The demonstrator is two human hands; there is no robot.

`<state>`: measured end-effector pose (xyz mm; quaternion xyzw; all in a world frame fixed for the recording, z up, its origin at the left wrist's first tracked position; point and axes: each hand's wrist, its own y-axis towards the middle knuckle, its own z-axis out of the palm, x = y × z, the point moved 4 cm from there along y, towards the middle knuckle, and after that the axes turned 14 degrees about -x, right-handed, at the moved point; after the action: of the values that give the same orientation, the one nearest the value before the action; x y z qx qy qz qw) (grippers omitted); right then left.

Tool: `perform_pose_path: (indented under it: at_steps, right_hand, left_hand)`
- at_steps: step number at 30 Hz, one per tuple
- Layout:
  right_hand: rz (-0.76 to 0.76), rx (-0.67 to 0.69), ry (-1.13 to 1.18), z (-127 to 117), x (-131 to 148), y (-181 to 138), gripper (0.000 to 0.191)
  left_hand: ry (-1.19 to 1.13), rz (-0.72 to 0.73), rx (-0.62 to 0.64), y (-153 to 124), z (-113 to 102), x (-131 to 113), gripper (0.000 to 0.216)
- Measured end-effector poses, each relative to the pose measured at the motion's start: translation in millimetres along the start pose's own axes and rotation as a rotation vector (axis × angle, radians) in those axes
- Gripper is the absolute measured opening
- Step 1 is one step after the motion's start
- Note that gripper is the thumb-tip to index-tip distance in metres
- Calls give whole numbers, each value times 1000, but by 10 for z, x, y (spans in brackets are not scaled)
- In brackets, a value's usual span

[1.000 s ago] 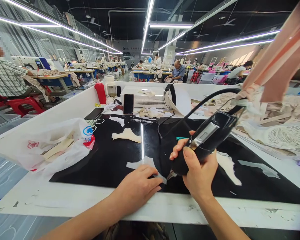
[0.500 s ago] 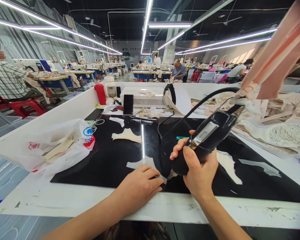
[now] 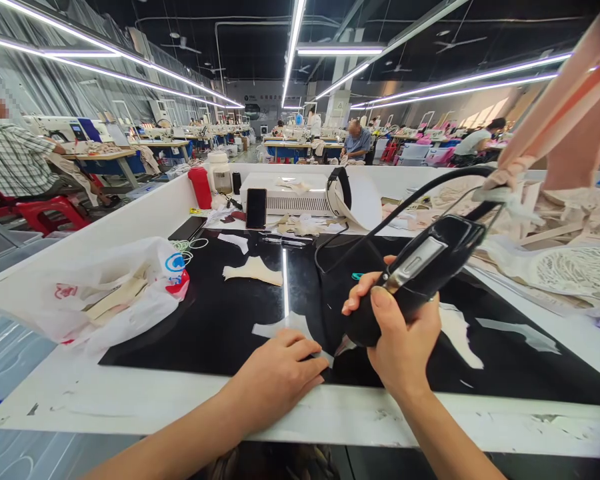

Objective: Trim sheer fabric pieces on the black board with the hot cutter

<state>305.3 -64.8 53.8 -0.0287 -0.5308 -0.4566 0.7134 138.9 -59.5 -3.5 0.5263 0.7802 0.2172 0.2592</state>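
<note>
My right hand (image 3: 404, 333) is wrapped round a black corded hand tool (image 3: 427, 263) with a silver lever on its side. The tool tilts down to the left, its small metal tip close to the black board and partly dark against it. Fabric strips (image 3: 530, 143) are tied to the tool's upper end. My left hand (image 3: 277, 373) lies with its fingers flat on a pale translucent cut piece (image 3: 283, 325), holding it down against the board. Part of that piece is hidden under the fingers. The metal tip is just right of my left fingertips.
The black board (image 3: 190, 333) also bears a cream cut piece (image 3: 254, 271), with more pieces at right. A plastic bag of scraps (image 3: 115, 293) sits at left. Behind stand a phone (image 3: 256, 208) and a white machine box (image 3: 290, 193). Lace fabric (image 3: 570, 267) is heaped at right.
The tool in my right hand has shifted slightly right, and its upper end and the fabric strips have swung right. My left hand and the piece under it have hardly moved.
</note>
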Motion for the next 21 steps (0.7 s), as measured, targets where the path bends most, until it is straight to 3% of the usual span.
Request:
perform_pose_path:
  at_steps: [21]
  right_hand:
    - [21, 26, 17, 9, 13, -88, 37]
  left_hand:
    - [-3, -3, 6, 8, -10, -5, 24]
